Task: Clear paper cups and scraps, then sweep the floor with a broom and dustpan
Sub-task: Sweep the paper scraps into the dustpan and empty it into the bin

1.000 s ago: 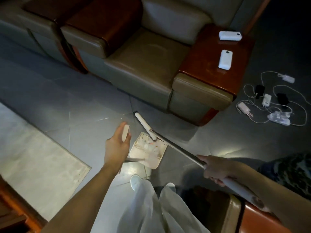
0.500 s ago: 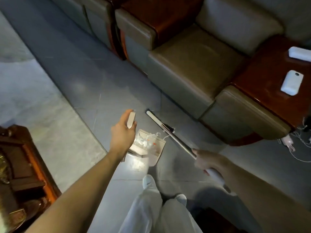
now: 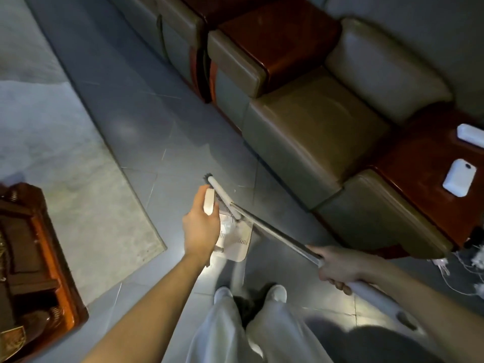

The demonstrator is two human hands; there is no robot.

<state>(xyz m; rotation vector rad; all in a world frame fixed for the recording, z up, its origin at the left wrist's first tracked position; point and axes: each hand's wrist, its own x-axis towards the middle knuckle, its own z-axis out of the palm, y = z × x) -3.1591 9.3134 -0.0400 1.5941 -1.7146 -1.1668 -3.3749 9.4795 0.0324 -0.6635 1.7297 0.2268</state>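
Your left hand [image 3: 201, 229] is extended forward, arm nearly straight, gripping the dustpan handle [image 3: 209, 204]. Your right hand [image 3: 337, 267] clasps the broom handle [image 3: 275, 232], fingers [image 3: 337, 283] curled beneath.

Sofa [image 3: 314, 127]: olive-grey leather seats in a row, separated by glossy reddish wooden consoles. Right-hand console [image 3: 419, 189]: carries two white rounded devices, well apart, the nearer device [image 3: 458, 177] lying flat and the farther device [image 3: 471, 135] cut by the frame edge. Pale grey rug [image 3: 65, 158]: at left. Dark wooden cabinet [image 3: 34, 258]: lower left, beside the rug. White cables [image 3: 466, 268]: tangled at the right edge.
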